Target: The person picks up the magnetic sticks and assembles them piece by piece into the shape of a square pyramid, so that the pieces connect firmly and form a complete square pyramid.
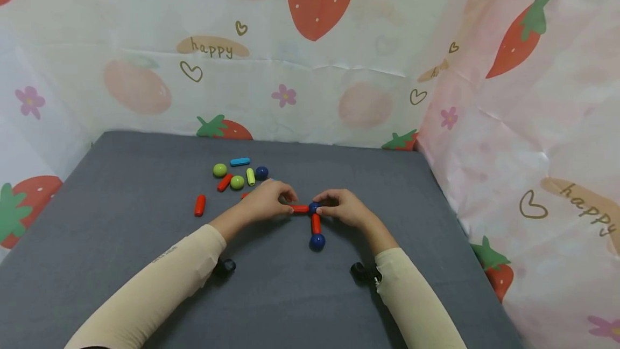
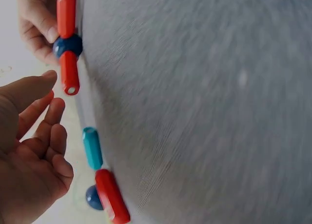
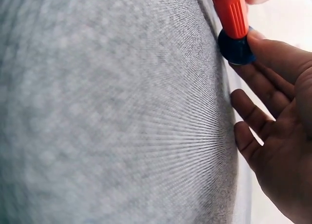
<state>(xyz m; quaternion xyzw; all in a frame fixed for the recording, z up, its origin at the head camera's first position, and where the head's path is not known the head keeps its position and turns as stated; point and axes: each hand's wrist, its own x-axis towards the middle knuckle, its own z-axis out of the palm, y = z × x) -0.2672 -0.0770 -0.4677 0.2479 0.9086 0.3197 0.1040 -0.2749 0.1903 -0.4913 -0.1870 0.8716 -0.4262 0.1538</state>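
Observation:
My right hand (image 1: 346, 208) pinches a dark blue ball (image 1: 314, 208) between thumb and fingers. From that ball one red rod (image 1: 300, 209) points left, and another red rod (image 1: 316, 224) runs toward me to a second blue ball (image 1: 317, 242). Beside the free end of the left-pointing rod is my left hand (image 1: 263, 200). The left wrist view shows its thumb and fingers parted, with a gap to the rod's tip (image 2: 71, 91). In the right wrist view, the thumb presses on the pinched ball (image 3: 236, 49), and the other fingers are loosely bent.
Behind the left hand lie green balls (image 1: 237, 182), a blue ball (image 1: 261, 172), a light blue rod (image 1: 239, 161), a yellow-green rod (image 1: 250, 176) and red rods (image 1: 225, 182). Another red rod (image 1: 200, 205) lies farther left. A patterned cloth stands behind the grey table (image 1: 271, 306).

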